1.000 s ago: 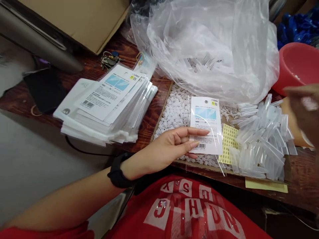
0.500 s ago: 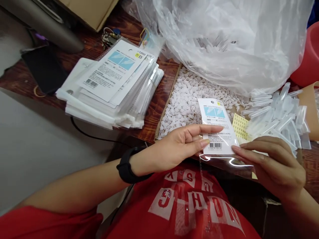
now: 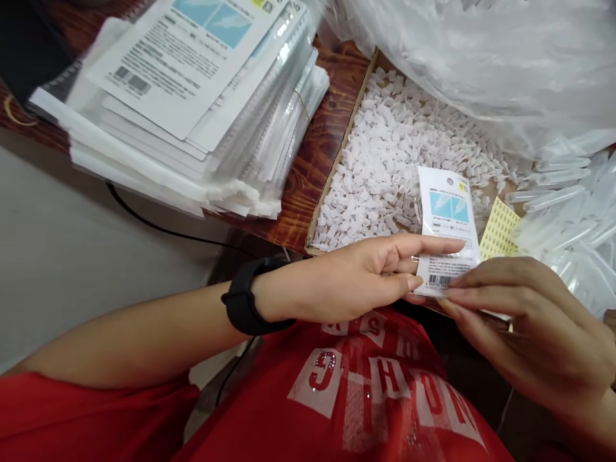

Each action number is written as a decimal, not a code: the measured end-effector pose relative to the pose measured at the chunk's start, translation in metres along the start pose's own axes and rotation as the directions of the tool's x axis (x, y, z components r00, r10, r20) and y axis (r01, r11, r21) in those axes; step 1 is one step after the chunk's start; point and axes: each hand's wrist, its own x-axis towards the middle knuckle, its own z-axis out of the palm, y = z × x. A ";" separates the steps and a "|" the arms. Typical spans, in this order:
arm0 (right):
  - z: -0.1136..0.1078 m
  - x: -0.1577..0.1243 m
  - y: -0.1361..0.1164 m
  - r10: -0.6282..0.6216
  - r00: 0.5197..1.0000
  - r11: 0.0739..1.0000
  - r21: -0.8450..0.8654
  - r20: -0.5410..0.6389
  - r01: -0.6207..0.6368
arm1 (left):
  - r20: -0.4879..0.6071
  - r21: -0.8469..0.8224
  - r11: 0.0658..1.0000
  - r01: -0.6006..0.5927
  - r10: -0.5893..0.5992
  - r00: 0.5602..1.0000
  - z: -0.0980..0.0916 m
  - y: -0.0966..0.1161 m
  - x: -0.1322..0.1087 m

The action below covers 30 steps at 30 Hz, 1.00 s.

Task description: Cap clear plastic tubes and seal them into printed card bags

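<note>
A small clear packet with a printed white card [image 3: 450, 234] is held between my two hands, its barcode end toward me. My left hand [image 3: 370, 273] grips the packet's left edge between thumb and fingers, with the index finger stretched across the card. At the lower right corner, my right hand [image 3: 524, 314] pinches the bottom edge of the packet. The clear flap below the card no longer shows past that edge. Behind the packet lies a shallow cardboard tray [image 3: 339, 157] filled with small white plastic pieces [image 3: 385, 154].
To the left lies a stack of packaged cards [image 3: 158, 83] on the wooden table [image 3: 315, 144]. A yellow sticker sheet [image 3: 500, 228] and clear plastic tubes [image 3: 577, 212] are at the right. A large clear plastic bag [image 3: 481, 70] covers the tray's far side.
The clear flap stuck out below the card before; now it is folded at the bottom edge under my right fingers. The view has moved closer to the table.
</note>
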 end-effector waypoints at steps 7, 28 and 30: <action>0.010 0.014 0.010 0.160 0.986 0.985 0.049 0.053 -0.163 | 0.102 -0.152 0.980 0.130 -0.116 0.988 -0.004 0.002 0.004; 0.015 0.025 0.018 0.195 0.976 0.980 0.025 0.101 -0.198 | 0.109 -0.187 0.962 0.197 -0.179 0.978 -0.016 -0.001 0.002; 0.015 0.026 0.018 0.196 0.975 0.980 0.026 0.105 -0.199 | 0.091 -0.182 0.964 0.191 -0.177 0.980 -0.015 -0.001 0.002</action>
